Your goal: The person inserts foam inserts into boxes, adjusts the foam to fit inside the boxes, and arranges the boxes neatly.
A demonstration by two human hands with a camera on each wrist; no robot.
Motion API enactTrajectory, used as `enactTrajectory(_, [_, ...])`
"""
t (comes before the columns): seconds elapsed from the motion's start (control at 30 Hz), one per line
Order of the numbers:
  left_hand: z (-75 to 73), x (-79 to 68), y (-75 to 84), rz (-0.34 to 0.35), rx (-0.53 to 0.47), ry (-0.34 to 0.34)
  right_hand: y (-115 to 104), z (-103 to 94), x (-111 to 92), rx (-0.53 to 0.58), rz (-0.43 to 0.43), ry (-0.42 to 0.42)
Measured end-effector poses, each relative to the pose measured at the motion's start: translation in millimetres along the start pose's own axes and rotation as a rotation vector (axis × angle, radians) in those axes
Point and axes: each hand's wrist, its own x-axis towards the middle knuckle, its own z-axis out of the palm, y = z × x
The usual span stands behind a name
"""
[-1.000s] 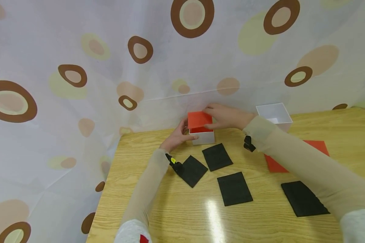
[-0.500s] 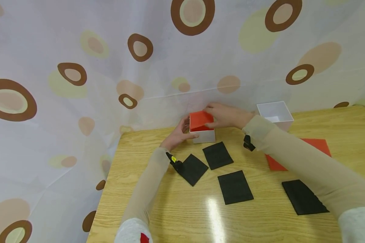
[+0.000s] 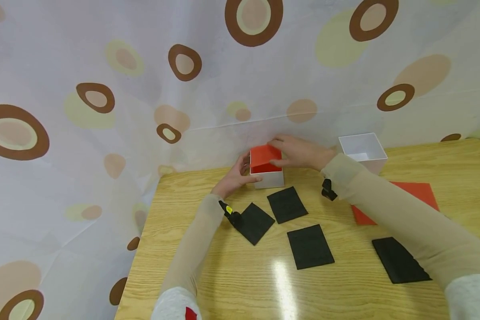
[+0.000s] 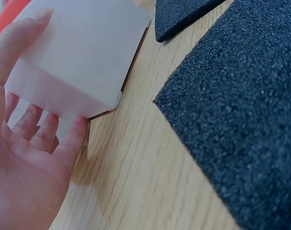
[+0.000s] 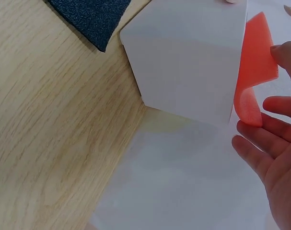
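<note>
A small white box (image 3: 269,180) stands at the back of the table against the patterned cloth. My left hand (image 3: 233,180) holds it from the left, thumb (image 4: 25,40) on the front face and fingers along the adjoining side. A red foam sheet (image 3: 263,154) sits at the box's open top, bent, with its near part raised. In the right wrist view the sheet (image 5: 258,52) curves out over the rim. My right hand (image 3: 302,152) holds it there, thumb on one face and fingers at the opposite edge. More red shows inside the box below the sheet.
Several black foam squares (image 3: 310,246) lie flat in front of the box and to the right. Another white box (image 3: 363,151), open on top, stands at the back right. A red foam piece (image 3: 418,193) lies partly under my right forearm.
The red sheet has shifted slightly right and now lines up with the box opening; its near edge has bent more. Both hands stay nearly in place.
</note>
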Motion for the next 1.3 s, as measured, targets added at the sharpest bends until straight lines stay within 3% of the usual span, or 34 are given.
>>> enactTrajectory(0.83, [-0.5,-0.4,0.0,-0.019,0.025,0.004,6.9,15.5,-8.1,0.006,-0.034,0.002])
enactTrajectory(1.13, [-1.8,0.8,-2.2,-0.002,0.015,0.006,8.5,18.4,-11.6,-0.086,-0.163,0.122])
enactTrajectory(1.3, [-0.6,0.2,-2.9,-0.006,0.010,0.005,7.2,21.2,-12.6,-0.111,-0.167,0.094])
